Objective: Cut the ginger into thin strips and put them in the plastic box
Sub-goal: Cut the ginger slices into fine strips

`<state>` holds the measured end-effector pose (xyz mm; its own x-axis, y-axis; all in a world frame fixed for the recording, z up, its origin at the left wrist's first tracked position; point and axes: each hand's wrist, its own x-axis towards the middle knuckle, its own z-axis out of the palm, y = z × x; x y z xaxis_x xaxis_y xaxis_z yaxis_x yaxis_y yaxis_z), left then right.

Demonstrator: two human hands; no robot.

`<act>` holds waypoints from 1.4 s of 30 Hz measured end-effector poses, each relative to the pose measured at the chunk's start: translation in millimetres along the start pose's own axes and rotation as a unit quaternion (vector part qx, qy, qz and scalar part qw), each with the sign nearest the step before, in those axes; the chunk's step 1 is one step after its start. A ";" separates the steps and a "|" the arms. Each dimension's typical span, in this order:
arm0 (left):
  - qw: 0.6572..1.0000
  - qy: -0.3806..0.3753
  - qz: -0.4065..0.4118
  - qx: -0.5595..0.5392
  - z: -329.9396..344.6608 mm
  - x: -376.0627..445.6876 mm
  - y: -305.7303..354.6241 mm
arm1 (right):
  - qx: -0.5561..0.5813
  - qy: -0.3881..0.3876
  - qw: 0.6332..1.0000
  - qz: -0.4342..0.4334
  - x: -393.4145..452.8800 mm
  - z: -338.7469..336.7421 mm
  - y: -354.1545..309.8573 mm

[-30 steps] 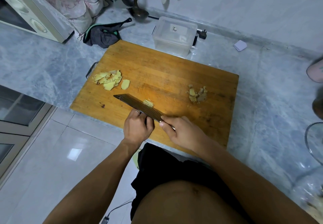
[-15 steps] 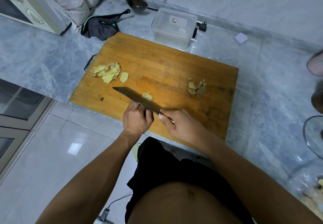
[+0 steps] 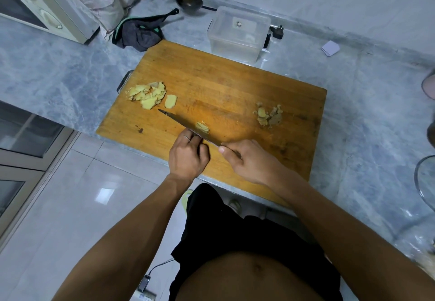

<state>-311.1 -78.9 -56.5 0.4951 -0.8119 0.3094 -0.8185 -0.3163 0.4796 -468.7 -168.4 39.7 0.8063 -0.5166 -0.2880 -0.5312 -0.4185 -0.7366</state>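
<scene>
- Grey marble counter carries a wooden cutting board that lies near its front edge.
- The right hand grips the handle of a cleaver; the blade stands on its edge on the board, with its tip pointing to the left.
- The left hand rests just beside the near side of the blade, fingers curled down; what they press is hidden, so I cannot tell its grip.
- A few thin ginger strips lie against the far side of the blade.
- A pile of ginger slices sits at the left part of the board, and darker ginger scraps at the right part.
- The plastic box stands on the counter just behind the far edge of the board, well apart from the cut ginger.
- A dark cloth lies left of the box.
</scene>
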 end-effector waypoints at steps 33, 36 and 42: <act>0.949 0.155 -0.217 -0.170 -57.9 11.4 -9.6 | -0.197 -0.001 0.978 -0.068 -20.4 -31.2 12.7; 0.960 0.141 -0.207 -0.123 -64.3 17.9 -11.1 | -0.228 0.026 0.971 -0.063 -20.9 -28.1 18.2; 0.987 -0.034 -0.103 -0.120 -81.8 46.4 -9.6 | -0.309 0.028 0.944 -0.112 -25.2 -29.5 22.1</act>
<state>-256.5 -73.3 20.4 0.6173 -0.7754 0.1332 -0.6053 -0.3600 0.7099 -508.5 -186.7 48.7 0.9106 -0.3952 -0.1210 -0.4133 -0.8688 -0.2725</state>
